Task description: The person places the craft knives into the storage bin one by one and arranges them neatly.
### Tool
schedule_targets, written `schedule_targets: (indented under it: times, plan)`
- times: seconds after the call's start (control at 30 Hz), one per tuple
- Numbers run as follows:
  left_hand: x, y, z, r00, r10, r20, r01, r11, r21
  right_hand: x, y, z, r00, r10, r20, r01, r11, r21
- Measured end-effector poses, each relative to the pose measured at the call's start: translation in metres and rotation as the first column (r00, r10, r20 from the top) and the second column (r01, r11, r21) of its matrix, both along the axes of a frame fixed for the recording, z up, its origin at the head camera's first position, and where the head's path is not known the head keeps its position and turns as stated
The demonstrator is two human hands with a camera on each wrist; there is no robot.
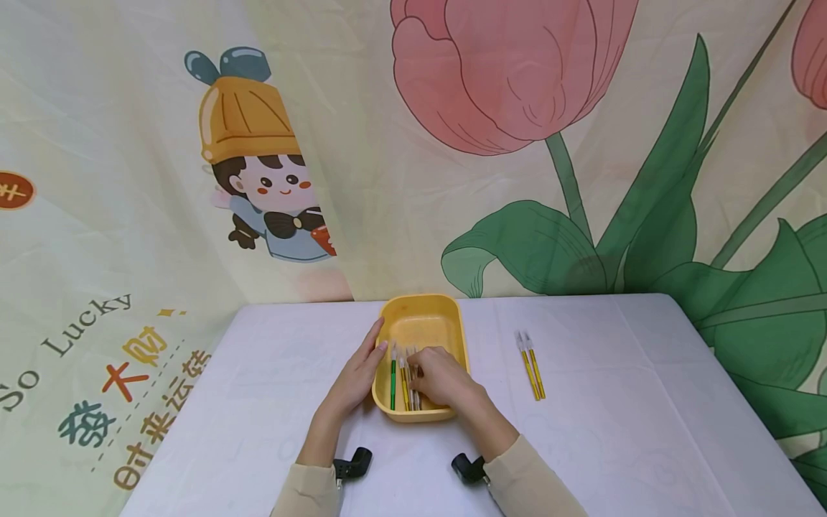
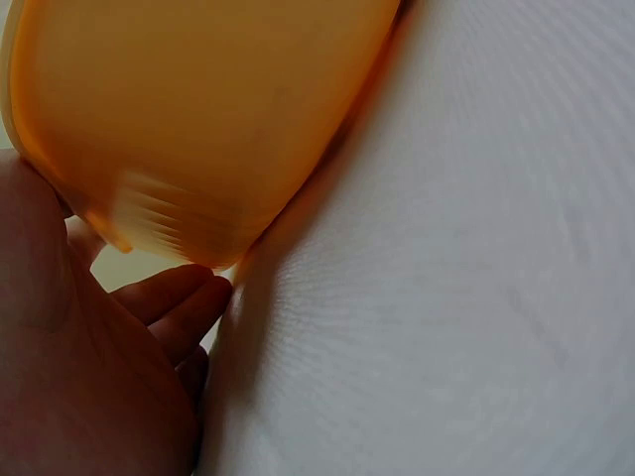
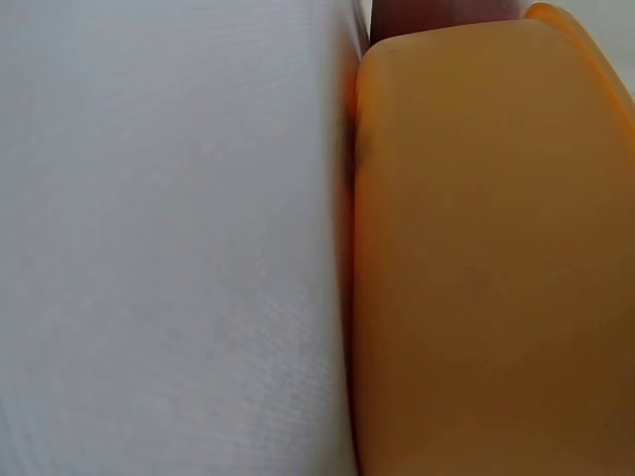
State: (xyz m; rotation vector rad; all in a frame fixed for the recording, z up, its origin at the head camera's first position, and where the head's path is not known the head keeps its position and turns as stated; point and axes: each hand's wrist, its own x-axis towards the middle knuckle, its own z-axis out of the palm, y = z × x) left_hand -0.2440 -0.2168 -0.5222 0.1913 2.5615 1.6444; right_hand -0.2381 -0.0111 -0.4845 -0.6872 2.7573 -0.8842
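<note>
I rest the left hand [image 1: 354,378], fingers nearly straight, against the left edge of the yellow tray [image 1: 423,329], presumably steadying it at the table [image 1: 620,431]'s far edge. The right hand [image 1: 444,377], fingers curled, reaches pens [image 1: 393,384] toward the tray's near-left corner; I cannot confirm any grip.

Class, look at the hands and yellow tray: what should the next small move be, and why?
Probably the right hand should lift one pen-like stick from the yellow tray: it reaches in at the sticks there, the left hand rests against the tray's side, and two yellow sticks lie on the table to its right. Whether the right hand holds one is hidden.
</note>
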Motion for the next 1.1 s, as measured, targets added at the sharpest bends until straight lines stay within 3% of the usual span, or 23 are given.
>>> schedule_targets:
  times: [0.57, 0.87, 1.1]
  plan:
    - [0.0002, -0.0002, 0.0010, 1.000, -0.004, -0.003, 0.004, 1.000, 0.004, -0.0005, 0.0008, 0.0012, 0.999, -0.024, 0.025, 0.026, 0.998, -0.051]
    - [0.0001, 0.0008, 0.0000, 1.000, -0.007, 0.012, 0.007, 1.000, 0.001, 0.0014, 0.0023, 0.0039, 0.996, -0.060, -0.062, 0.056, 0.996, -0.075]
    - [0.0012, 0.0010, 0.0010, 1.000, -0.006, 0.006, 0.006, 1.000, 0.005, 0.0025, 0.0034, 0.0092, 0.996, -0.065, -0.067, 0.059, 0.995, -0.086]
